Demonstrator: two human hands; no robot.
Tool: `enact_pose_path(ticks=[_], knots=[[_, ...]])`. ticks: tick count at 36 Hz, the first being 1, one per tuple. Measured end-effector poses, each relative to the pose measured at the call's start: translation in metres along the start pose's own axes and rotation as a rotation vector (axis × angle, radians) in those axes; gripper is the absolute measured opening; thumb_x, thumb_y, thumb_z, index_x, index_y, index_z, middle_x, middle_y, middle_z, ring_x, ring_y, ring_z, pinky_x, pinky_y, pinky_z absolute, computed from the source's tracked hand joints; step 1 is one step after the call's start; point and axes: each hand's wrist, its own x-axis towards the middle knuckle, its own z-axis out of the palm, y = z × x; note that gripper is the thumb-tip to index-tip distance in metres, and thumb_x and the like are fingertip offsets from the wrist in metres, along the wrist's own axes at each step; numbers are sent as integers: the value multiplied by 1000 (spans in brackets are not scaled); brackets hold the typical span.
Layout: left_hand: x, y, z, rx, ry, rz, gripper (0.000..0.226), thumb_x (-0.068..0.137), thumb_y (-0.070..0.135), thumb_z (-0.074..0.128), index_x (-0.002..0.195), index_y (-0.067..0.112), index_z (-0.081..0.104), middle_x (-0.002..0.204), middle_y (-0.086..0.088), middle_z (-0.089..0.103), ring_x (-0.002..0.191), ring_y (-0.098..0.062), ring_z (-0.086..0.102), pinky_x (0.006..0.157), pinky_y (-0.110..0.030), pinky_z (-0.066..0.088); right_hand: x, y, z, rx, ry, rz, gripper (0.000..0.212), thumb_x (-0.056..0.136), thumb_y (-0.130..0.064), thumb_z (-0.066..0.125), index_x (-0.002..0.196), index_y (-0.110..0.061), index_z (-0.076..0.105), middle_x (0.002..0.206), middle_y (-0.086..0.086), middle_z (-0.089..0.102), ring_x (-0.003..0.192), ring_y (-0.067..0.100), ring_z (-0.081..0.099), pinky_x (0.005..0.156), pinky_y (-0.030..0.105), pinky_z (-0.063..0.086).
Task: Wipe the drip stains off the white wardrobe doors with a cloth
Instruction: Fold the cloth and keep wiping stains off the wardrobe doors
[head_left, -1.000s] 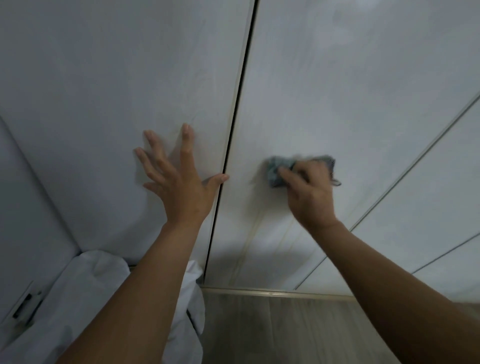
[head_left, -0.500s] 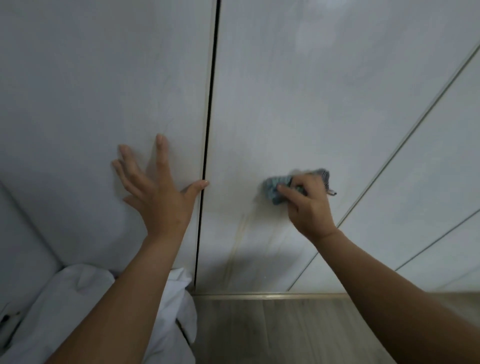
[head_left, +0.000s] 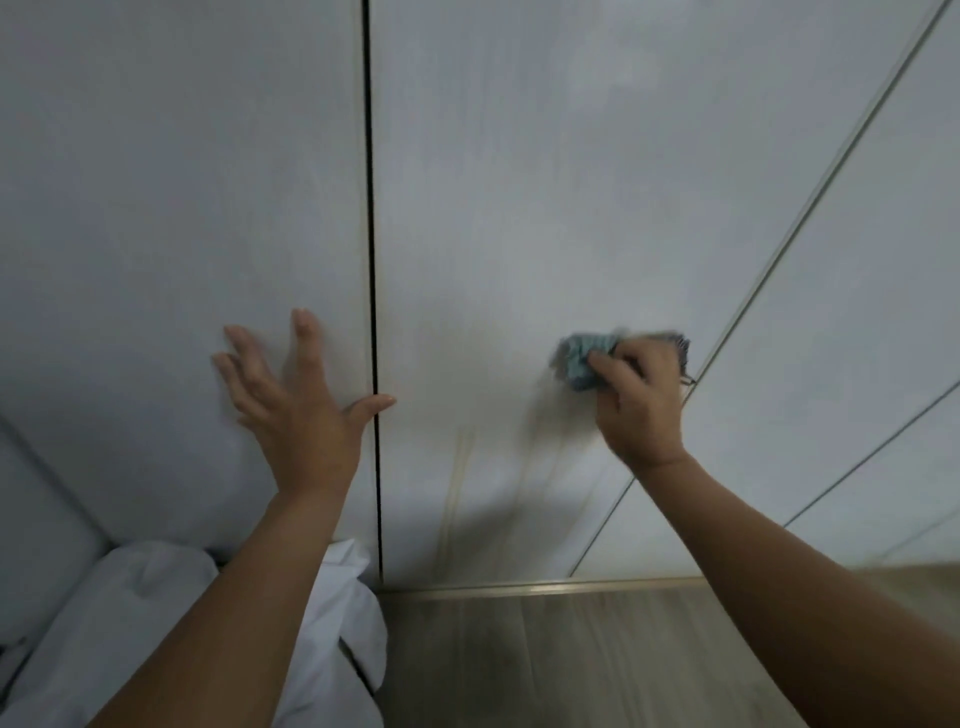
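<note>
cloth (head_left: 579, 364) is bunched in the right hand (head_left: 641, 400) grip, pressed on the middle door (head_left: 493, 208) near its right edge. left hand (head_left: 296, 410), released and spread, rests flat on the left door (head_left: 156, 208). drip stains (head_left: 457, 483) show near the bottom edge, judged not yet wiped.

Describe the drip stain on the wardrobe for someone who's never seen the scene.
Find the dark vertical gap between the two white doors; the stain is on the door right of it, low down. It is a pair of thin yellowish streaks running down toward the metal floor strip, below and left of the blue cloth, the clearest coloured lines on that white panel.
</note>
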Motion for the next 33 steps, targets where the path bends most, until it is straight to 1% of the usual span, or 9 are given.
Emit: enact_pose_path(ticks=[3,7,9,15,22,25,28,31,33], knots=[[2,0,0,4,-8,-3,118,67,62,77,162,40,10,168,-24,-10,153,-51,-11,112,-79,14,-38,-1,11,8,-176,-27,31,76,18,62,97,-5,65,90,18,60,80,35,52,69,44,45],[2,-2,-1,19,0,6,119,66,64,76,162,40,10,168,-25,-9,153,-52,-9,112,-80,18,-31,7,-2,40,-281,-79,18,86,5,61,97,-1,74,92,16,64,81,35,54,67,42,49],[1,-1,0,16,1,-2,119,67,61,79,162,40,10,168,-25,-9,153,-52,-9,112,-80,18,-16,15,-12,14,-236,-105,17,85,6,65,97,1,76,92,17,64,81,36,57,70,41,48],[2,-2,2,32,5,2,119,68,62,78,163,38,11,167,-28,-8,152,-54,-8,114,-76,14,-15,13,-9,6,-13,75,20,82,13,61,97,6,73,90,19,62,87,33,52,81,35,41],[3,-6,2,50,-11,3,120,69,66,76,162,44,4,168,-26,-10,153,-53,-9,114,-76,22,-70,10,8,46,-421,-101,15,85,3,71,98,-1,77,91,14,62,81,33,56,63,44,53],[2,-8,-1,56,-34,7,120,71,65,77,160,50,-1,168,-23,-13,153,-51,-12,112,-77,24,-39,15,-8,34,-249,-35,14,86,4,68,96,1,77,91,17,64,82,34,56,71,41,49],[3,-9,-5,72,-39,16,116,72,64,77,160,51,2,169,-20,-13,153,-50,-10,102,-79,37,-1,27,-26,-2,-8,69,24,82,14,60,100,4,74,92,20,61,89,33,51,81,33,40],[2,-8,-8,84,-45,14,115,73,57,81,161,48,8,169,-19,-12,154,-50,-9,94,-79,43,6,35,-29,-9,76,133,39,77,17,51,109,3,68,102,19,55,95,32,48,86,34,39],[1,-8,-8,83,-43,10,115,75,54,83,161,49,7,170,-19,-12,154,-49,-10,92,-79,44,-10,35,-20,-24,64,81,27,85,14,51,105,5,67,102,17,53,93,34,49,86,37,39]])
